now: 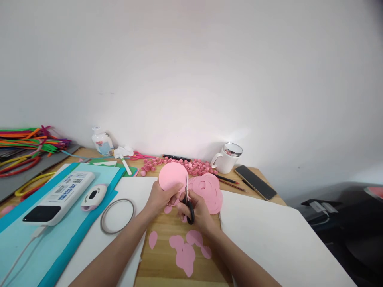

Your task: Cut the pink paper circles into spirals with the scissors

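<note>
My left hand (158, 198) is closed on the lower edge of a pink paper circle (172, 175), holding it upright above the wooden table. My right hand (199, 213) grips black-handled scissors (188, 201), blades pointing up at the circle's right edge. Behind my right hand lies a pile of pink cut-out paper rings (209, 189). Several small pink paper petals (185, 249) lie on the wood just in front of my wrists.
A white sheet (278, 235) lies right; another white sheet with a wire ring (117, 215) left. Further left: blue paper (44, 243), a power bank (58, 197), a small tape dispenser (93, 196). At the back: pink paper roses (191, 164), mug (226, 158), phone (255, 182), pencils (229, 181), glue bottle (101, 141), pipe cleaners (26, 143).
</note>
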{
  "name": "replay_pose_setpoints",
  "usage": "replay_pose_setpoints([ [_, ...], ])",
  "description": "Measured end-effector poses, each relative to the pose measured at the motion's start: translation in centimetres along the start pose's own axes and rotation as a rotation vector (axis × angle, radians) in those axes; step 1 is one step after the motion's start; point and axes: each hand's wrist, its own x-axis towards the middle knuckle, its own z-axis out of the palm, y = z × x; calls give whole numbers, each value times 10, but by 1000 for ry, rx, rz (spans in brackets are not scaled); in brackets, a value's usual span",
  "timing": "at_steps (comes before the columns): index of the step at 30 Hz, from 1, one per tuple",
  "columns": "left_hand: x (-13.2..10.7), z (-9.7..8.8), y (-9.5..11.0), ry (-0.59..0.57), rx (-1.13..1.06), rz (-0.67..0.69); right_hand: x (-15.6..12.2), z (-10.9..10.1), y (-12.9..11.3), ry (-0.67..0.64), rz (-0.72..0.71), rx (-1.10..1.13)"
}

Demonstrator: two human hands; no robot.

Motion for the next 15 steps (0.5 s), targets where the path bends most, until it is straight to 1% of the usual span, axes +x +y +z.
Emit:
replay_pose_setpoints([
  [4, 0, -1, 1, 13, 39, 8, 0, 1, -1, 21, -27, -18],
  [10, -2, 1, 3, -25, 53, 14, 1, -1, -11, 13, -156, -48],
  [15, -2, 0, 4, -24, 27, -33, 1, 0, -10, 52, -180, -92],
])
